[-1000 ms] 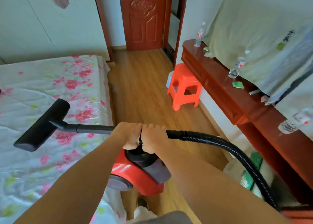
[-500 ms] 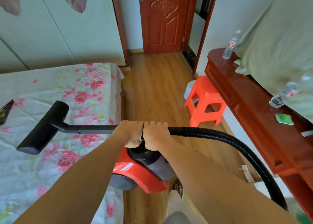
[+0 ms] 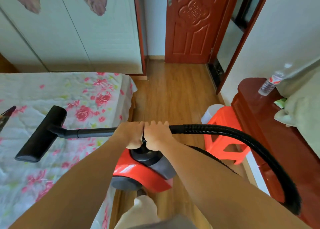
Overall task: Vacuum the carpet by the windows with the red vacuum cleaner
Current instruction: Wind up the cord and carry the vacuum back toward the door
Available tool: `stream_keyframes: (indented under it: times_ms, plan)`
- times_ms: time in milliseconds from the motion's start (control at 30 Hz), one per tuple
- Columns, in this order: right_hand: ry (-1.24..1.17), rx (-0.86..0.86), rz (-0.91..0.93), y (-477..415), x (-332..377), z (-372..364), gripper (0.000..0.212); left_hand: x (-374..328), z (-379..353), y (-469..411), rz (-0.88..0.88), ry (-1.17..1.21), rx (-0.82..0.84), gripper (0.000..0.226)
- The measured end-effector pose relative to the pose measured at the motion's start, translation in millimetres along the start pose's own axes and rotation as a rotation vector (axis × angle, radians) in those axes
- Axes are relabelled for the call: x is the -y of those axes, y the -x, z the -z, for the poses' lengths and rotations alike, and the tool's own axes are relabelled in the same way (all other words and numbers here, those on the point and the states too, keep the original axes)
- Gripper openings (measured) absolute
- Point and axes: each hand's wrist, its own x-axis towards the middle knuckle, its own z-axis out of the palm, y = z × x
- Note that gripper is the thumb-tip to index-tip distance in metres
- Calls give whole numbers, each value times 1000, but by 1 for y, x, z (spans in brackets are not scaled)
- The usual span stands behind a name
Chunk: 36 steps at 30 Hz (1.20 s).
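The red vacuum cleaner hangs in the air just below my two hands, above the wooden floor beside the bed. My left hand grips the black wand, which runs left to the black floor nozzle held over the bed. My right hand sits knuckle to knuckle with the left and grips the wand's hose end, and perhaps the vacuum's handle beneath it. The ribbed black hose loops right and down. No carpet or window shows.
A bed with a flowered sheet fills the left. An orange plastic stool and a white bin stand right of the floor strip. A dark red cabinet carries a water bottle. A red door lies ahead.
The view has swung left and upward: door and wardrobe show more, stool and cabinet slid right. Both hands keep the same grip, and the vacuum stays lifted.
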Motion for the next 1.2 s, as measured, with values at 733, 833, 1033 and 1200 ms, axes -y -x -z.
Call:
stream_keyframes:
  times_ms: [733,833,1033,1200]
  plan:
    - [-13,62,-8,-444,-185,37,55,189,84,-438,-9,34,32,40]
    - [-6,41,18,-500,-228,42,56,196,103,-502,28,35,45,37]
    - [14,47,62,-606,-315,80,59,208,162,-618,99,69,16,40]
    - [46,50,88,-696,-372,93,58,234,181,-717,114,100,-10,41]
